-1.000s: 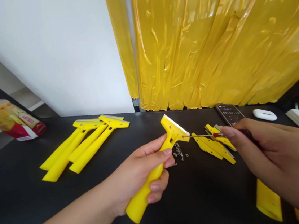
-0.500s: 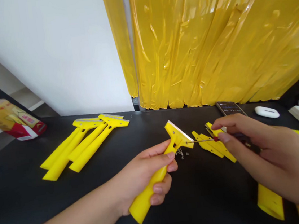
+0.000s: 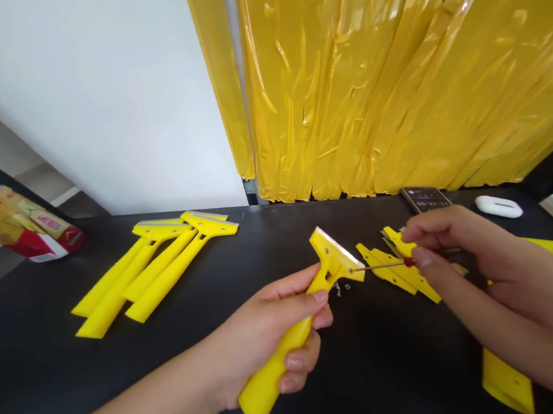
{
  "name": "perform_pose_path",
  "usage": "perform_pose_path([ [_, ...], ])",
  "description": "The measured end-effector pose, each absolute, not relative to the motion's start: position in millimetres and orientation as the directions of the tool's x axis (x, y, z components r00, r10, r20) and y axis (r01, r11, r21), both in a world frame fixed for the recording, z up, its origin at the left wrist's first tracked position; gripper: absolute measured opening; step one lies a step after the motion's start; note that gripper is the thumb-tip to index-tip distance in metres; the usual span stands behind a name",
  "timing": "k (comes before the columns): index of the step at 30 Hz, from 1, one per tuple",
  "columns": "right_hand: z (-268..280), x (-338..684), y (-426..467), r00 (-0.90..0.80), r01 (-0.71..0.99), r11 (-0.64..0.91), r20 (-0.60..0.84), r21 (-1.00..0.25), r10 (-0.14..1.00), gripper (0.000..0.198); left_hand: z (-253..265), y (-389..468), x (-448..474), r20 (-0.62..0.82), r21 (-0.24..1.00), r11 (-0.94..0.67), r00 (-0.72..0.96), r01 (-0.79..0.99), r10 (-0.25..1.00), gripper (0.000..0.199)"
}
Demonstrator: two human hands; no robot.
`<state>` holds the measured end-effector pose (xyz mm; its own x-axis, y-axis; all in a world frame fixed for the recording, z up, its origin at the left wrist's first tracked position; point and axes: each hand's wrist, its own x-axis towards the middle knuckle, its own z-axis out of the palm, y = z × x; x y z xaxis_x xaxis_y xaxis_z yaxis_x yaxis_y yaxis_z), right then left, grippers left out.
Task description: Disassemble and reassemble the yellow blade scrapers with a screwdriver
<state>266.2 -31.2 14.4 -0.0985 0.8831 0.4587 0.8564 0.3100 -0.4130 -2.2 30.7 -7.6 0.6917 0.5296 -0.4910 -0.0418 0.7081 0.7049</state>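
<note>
My left hand (image 3: 291,329) is wrapped round the handle of a yellow scraper (image 3: 265,386), its wide head tilted up to the right with a pale blade edge. Between the thumb and fingers of my right hand (image 3: 470,270) is a thin screwdriver (image 3: 382,266) with a red collar; most of its handle is hidden. The screwdriver's tip meets a screw near the right end of the scraper head. Just below that head lie a few tiny screws and nuts (image 3: 339,288). Flat yellow head plates (image 3: 398,272) rest on the table behind the screwdriver.
Several yellow scrapers (image 3: 163,268) lie at the left on the black table (image 3: 280,233). More yellow handles (image 3: 507,383) sit under my right arm. At the back are a phone (image 3: 425,199) showing a timer and a white earbud case (image 3: 498,206). A drink bottle (image 3: 21,221) lies far left.
Both hands, the scraper and the screwdriver have shifted slightly down and to the right in view. The screwdriver tip stays at the same screw. The phone's timer has advanced by one second.
</note>
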Motion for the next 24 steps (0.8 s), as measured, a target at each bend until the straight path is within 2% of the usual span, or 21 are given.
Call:
perform_pose_path([
  [5,5,275,-26,-0.118,0.851,0.299,0.398,-0.431,0.910,0.021,-9,37,-5,-0.519,0.662,0.746,0.676,-0.069,0.523,0.035],
  [10,1,276,-20,-0.132,0.855,0.280,0.339,-0.437,0.932,0.017,-16,45,-7,-0.568,0.571,0.818,0.690,-0.061,0.448,0.022],
  [14,3,272,-20,-0.123,0.833,0.308,0.390,-0.459,0.913,0.011,-24,48,-7,-0.582,0.531,0.845,0.697,-0.066,0.420,0.021],
  [19,-3,277,-25,-0.090,0.839,0.239,0.308,-0.489,0.947,0.019,-23,46,-6,-0.577,0.566,0.822,0.684,-0.059,0.446,0.029],
  [24,1,276,-27,-0.028,0.800,0.211,0.316,-0.562,0.948,0.025,-16,38,-2,-0.530,0.658,0.752,0.685,-0.041,0.501,0.017],
])
